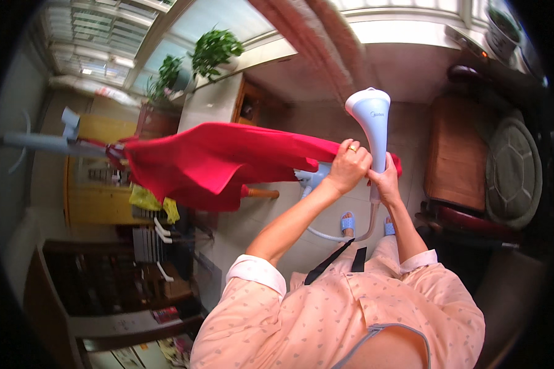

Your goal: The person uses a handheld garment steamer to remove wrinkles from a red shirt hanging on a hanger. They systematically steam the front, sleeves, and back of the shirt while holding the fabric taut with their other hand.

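Observation:
A light blue Midea garment steamer head (374,115) with a white rim points away from me, its handle upright in the picture. My right hand (388,182) is wrapped around the lower handle. Right beside it, my left hand (351,166), with a ring on one finger, grips the edge of a red garment (203,161). The cloth stretches leftward to a grey pole (69,144) where it hangs; a bit of red shows beyond my right hand. From the handle a pale hose (325,236) loops down. The light blue steamer base (318,174) is partly hidden behind the cloth and my left arm.
To the right is a dark wooden seat with a brown cushion (457,154) and a round grey-green cushion (512,173). Potted plants (217,53) stand by the window. A pink curtain (318,41) hangs ahead. My feet in blue slippers (347,222) are on the tiled floor.

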Tool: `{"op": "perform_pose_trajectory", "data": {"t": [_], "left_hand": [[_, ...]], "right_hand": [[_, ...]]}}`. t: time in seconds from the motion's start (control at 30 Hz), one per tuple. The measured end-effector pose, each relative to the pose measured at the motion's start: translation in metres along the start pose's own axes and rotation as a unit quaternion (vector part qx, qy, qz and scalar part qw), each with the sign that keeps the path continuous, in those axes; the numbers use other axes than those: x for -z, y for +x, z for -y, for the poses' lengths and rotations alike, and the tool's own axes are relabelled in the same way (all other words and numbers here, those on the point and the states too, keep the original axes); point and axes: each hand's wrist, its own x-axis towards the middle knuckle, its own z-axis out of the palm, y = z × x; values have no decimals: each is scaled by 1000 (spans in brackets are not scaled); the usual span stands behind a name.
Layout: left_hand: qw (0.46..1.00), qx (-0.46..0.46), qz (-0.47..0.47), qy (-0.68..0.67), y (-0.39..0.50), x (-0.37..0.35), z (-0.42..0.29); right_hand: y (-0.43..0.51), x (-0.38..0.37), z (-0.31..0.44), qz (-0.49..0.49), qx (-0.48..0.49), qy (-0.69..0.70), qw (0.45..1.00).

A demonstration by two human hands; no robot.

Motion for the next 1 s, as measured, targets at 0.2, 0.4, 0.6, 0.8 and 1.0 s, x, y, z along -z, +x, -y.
{"op": "perform_pose_trajectory", "data": {"t": [0.2,0.4,0.6,0.8,1.0], "left_hand": [[952,179,-247,-4,-45,141,16],[662,445,-593,-108,-132,254,107],[609,491,-519,-346,-122,262,155],[578,428,-539,-438,-107,243,142],[558,454,-423,-550,-106,191,115]], "right_hand": [[-12,-26,-18,12,-13,-53,998],[-13,-33,-19,39,-30,-108,993],[-9,-41,-31,2,5,-139,990],[-19,-40,-41,-33,23,-176,984],[-23,-52,-37,-39,25,-142,989]]}}
